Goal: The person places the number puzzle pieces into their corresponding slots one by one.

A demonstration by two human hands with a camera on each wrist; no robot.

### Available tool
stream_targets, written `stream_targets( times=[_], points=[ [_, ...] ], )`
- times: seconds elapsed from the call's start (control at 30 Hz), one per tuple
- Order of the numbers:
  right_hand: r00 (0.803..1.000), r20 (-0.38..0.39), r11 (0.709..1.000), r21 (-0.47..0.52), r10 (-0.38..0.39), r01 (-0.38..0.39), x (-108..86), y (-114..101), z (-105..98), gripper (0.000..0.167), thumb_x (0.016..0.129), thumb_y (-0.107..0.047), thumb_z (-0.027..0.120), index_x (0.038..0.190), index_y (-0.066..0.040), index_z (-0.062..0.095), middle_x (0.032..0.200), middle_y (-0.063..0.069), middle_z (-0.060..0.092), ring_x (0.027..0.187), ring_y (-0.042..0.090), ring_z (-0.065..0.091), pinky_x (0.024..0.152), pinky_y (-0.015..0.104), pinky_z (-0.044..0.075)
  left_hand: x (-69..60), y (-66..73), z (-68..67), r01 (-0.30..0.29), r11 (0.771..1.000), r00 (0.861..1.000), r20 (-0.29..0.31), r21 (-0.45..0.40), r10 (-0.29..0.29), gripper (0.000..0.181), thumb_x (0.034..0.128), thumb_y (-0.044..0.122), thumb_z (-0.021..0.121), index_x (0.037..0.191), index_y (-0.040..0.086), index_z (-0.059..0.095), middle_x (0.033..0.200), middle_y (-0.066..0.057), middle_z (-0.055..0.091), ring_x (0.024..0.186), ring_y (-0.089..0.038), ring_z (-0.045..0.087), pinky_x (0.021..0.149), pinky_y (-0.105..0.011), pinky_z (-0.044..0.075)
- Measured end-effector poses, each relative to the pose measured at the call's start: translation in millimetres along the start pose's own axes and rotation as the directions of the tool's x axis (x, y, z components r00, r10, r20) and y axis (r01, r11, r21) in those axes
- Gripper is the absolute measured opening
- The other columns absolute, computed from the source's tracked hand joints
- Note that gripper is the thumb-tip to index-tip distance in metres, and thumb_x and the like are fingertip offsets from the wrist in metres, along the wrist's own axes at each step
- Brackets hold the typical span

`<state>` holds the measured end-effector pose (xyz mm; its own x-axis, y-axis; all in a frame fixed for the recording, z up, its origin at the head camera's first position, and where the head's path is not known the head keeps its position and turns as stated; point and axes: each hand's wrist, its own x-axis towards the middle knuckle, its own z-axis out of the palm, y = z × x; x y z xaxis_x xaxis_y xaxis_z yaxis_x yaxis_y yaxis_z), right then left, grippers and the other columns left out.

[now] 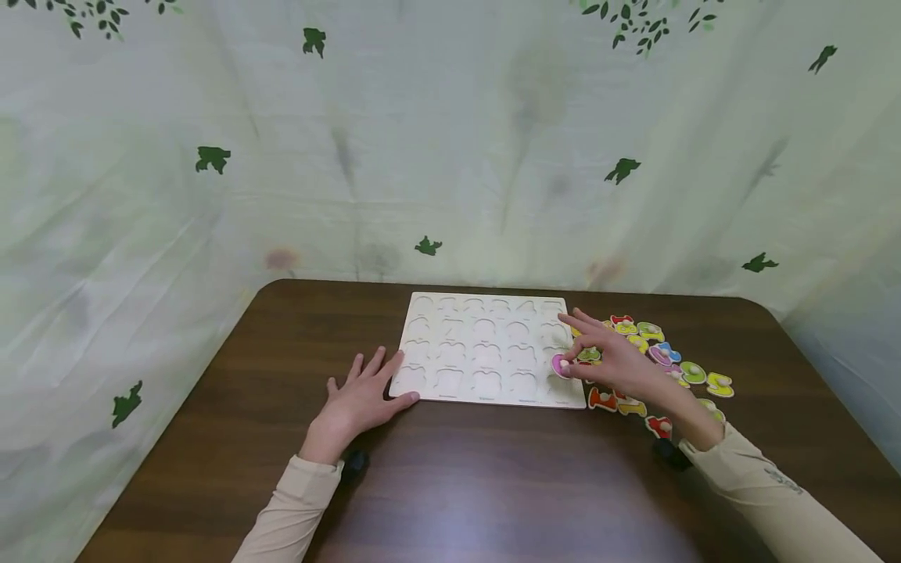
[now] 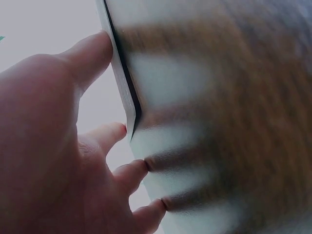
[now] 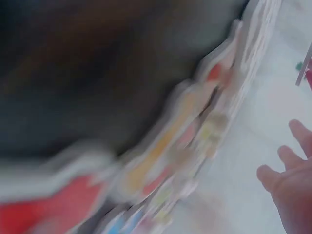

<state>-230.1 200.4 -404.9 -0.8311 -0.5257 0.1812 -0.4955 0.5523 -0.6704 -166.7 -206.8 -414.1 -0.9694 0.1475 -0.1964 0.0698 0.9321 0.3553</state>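
A white puzzle board [image 1: 468, 335] with rows of shaped recesses lies on the brown table. My left hand [image 1: 355, 403] rests at its lower left corner, fingers spread; in the left wrist view the thumb of that hand [image 2: 44, 136] touches the edge of the board [image 2: 122, 83]. Over the board's right side, my right hand [image 1: 619, 363] pinches a purple knobbed puzzle piece [image 1: 558, 364] between thumb and index finger, the other fingers extended. The right wrist view is blurred and shows only part of the right hand [image 3: 300, 183], with the held piece mostly out of frame.
Several colourful knobbed puzzle pieces lie scattered right of the board, among them a red piece [image 1: 659, 426], a green piece [image 1: 693, 373] and a yellow piece [image 1: 719, 384]. Some are under the right hand. A leaf-printed curtain [image 1: 450, 156] hangs behind the table [image 1: 281, 336].
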Motion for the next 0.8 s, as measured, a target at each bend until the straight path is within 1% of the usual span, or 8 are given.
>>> stream_targets(
  times=[0.17,0.4,0.53,0.6,0.7,0.8],
  points=[
    [0.999,0.032,1.000,-0.021,-0.017,0.017,25.8,-12.4,10.0,0.014,0.083,-0.040,0.079,0.081,-0.029,0.071,0.156,0.000,0.037,0.150,0.026,0.010,0.108,0.065,0.023,-0.3,-0.7,0.1,0.000,1.000,1.000,-0.005,-0.001,0.000,0.081,0.0936,0.059,0.054,0.158,0.021,0.024,0.162,-0.016,0.014,0.146,-0.047,0.006,0.099,-0.080,0.007],
    [0.996,0.045,0.997,-0.005,-0.080,0.081,69.8,-25.0,26.6,0.010,0.082,-0.030,0.082,0.081,-0.025,0.073,0.152,0.002,0.042,0.149,0.028,0.015,0.110,0.059,0.024,-0.7,-0.7,0.4,0.004,1.000,1.000,-0.009,0.003,-0.004,0.080,0.0937,0.059,0.055,0.158,0.022,0.024,0.163,-0.016,0.014,0.146,-0.046,0.007,0.099,-0.080,0.008],
    [0.996,0.066,0.998,-0.011,-0.065,0.066,93.3,-29.2,34.8,0.010,0.083,-0.032,0.081,0.082,-0.026,0.074,0.154,0.000,0.039,0.149,0.028,0.013,0.111,0.056,0.026,-0.6,-0.2,0.3,0.009,1.000,1.000,-0.009,0.004,-0.009,0.080,0.0938,0.059,0.055,0.158,0.022,0.024,0.163,-0.015,0.014,0.146,-0.045,0.006,0.100,-0.080,0.008],
    [0.996,0.068,0.999,0.005,-0.053,0.053,105.2,-31.5,38.4,0.009,0.084,-0.032,0.080,0.083,-0.025,0.074,0.155,-0.001,0.038,0.149,0.026,0.013,0.112,0.054,0.026,-0.6,0.0,0.1,0.014,1.000,1.000,-0.011,0.002,-0.014,0.080,0.0937,0.059,0.055,0.158,0.022,0.024,0.163,-0.014,0.014,0.146,-0.045,0.006,0.100,-0.080,0.008],
    [0.996,0.070,0.997,0.045,-0.060,0.057,122.9,-34.6,43.4,0.008,0.085,-0.027,0.080,0.084,-0.021,0.074,0.155,0.003,0.038,0.149,0.027,0.014,0.113,0.053,0.025,-0.6,0.4,0.0,0.019,1.000,1.000,-0.015,-0.001,-0.019,0.080,0.0935,0.059,0.055,0.158,0.022,0.024,0.163,-0.014,0.014,0.147,-0.045,0.007,0.100,-0.079,0.008],
    [0.995,0.075,0.996,0.060,-0.066,0.061,140.2,-37.2,49.6,0.006,0.086,-0.023,0.079,0.086,-0.019,0.074,0.154,0.007,0.039,0.148,0.029,0.017,0.113,0.051,0.024,-1.0,0.9,-0.1,0.026,1.000,1.000,-0.013,-0.001,-0.026,0.080,0.0932,0.059,0.055,0.158,0.023,0.025,0.163,-0.014,0.014,0.147,-0.045,0.007,0.101,-0.079,0.008]
  ],
)
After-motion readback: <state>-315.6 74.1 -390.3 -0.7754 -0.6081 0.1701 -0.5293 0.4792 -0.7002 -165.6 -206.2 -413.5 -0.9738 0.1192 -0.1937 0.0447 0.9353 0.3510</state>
